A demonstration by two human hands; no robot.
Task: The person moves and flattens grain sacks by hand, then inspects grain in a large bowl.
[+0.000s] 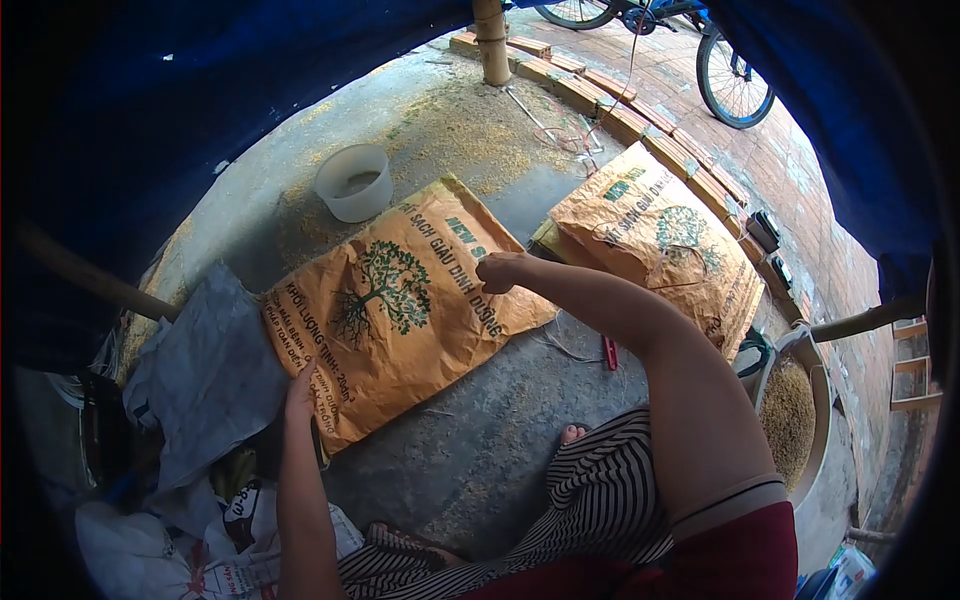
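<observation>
A large orange-brown paper bag, printed with a green tree and dark lettering, lies flat on the concrete in front of me. My left hand grips its near left edge, and some of the fingers are hidden. Curled into a fist, my right hand rests on the printed face close to the right side. Whatever is inside that fist, if anything, is hidden. A second bag of the same print lies just beyond, to the right. On the floor between the bags and my feet is a small red-handled tool.
A translucent tub stands behind the bag among scattered grain. At right is a container of grain. Grey sacking lies at left. Bricks edge the floor, near a bamboo post. Blue tarp hangs overhead.
</observation>
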